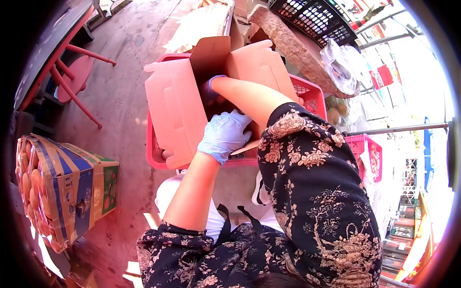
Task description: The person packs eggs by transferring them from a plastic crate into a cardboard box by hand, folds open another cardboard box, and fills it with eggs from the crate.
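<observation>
An open cardboard box [175, 113] with its flaps spread sits in a pink plastic crate [152, 152] in front of me. My left hand [224, 136], in a thin blue glove, is at the box's near side. Its fingers curl down towards the dark inside, and what they hold is hidden. My right arm crosses above it. Deep within the box is my right hand [210, 91], gloved in purple-blue; shadow and the flap hide its fingers. Some round reddish things show dimly near it, too dark to name.
To the left stands a carton [79, 187] packed with round orange-brown produce. A red stool [77, 79] is beyond it. At the upper right are a black crate [314, 21] and a stone-like slab [293, 48]. Another pink crate [367, 156] stands at right.
</observation>
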{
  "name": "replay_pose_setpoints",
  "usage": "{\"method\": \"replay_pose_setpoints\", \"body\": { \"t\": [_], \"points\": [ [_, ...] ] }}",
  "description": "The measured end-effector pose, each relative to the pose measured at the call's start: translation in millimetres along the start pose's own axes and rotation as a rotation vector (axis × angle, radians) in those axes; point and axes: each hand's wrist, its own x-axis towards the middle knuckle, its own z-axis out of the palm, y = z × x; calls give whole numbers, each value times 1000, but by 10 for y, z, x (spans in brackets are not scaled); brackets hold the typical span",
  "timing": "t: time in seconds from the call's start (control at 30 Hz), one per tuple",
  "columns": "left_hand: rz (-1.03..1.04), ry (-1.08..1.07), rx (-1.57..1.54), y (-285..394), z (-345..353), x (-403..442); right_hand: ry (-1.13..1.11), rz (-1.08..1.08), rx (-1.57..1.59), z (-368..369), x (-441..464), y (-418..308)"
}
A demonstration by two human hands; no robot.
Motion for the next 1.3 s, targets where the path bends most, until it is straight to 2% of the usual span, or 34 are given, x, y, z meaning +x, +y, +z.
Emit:
{"method": "replay_pose_setpoints", "body": {
  "t": [0.23, 0.27, 0.37, 0.47, 0.6, 0.67, 0.73, 1.0, 1.07, 1.1, 1.17, 1.2, 1.27, 1.3],
  "points": [
    [-123, -48, -27, 106, -83, 210, 65, 72, 192, 305, 443, 321],
    [-113, 40, -19, 126, -42, 219, 71, 75, 217, 338, 466, 337],
    [-104, 26, -15, 156, -38, 189, 92, 49, 313, 448, 535, 360],
    [-92, 18, 10, 99, -57, 203, 91, 31, 486, 555, 746, 420],
    [-122, -18, 35, 62, -105, 253, 6, 152, 844, 446, 965, 565],
    [-142, -8, -44, 99, -61, 200, 2, 88, 681, 521, 785, 364],
    [-125, -1, -66, 60, -54, 222, 53, 129, 533, 439, 665, 293],
    [-89, -48, -85, 167, -242, 337, 259, -93, 233, 133, 232, 271],
    [-36, -32, -81, 196, -263, 377, 373, -194, 156, -42, -98, 303],
    [10, -14, -79, 162, -196, 404, 387, -173, 159, -70, -267, 347],
    [89, -36, -12, 139, -112, 396, 333, -16, 256, -298, -1352, 100],
    [53, -131, 33, 216, -180, 436, 513, -92, 391, -241, -1663, 163],
    [48, -150, 15, 244, -136, 532, 850, -394, 694, -15, -2090, 455],
    [41, -165, 15, 271, -114, 535, 979, -475, 831, 148, -2502, 479]
  ]
}}
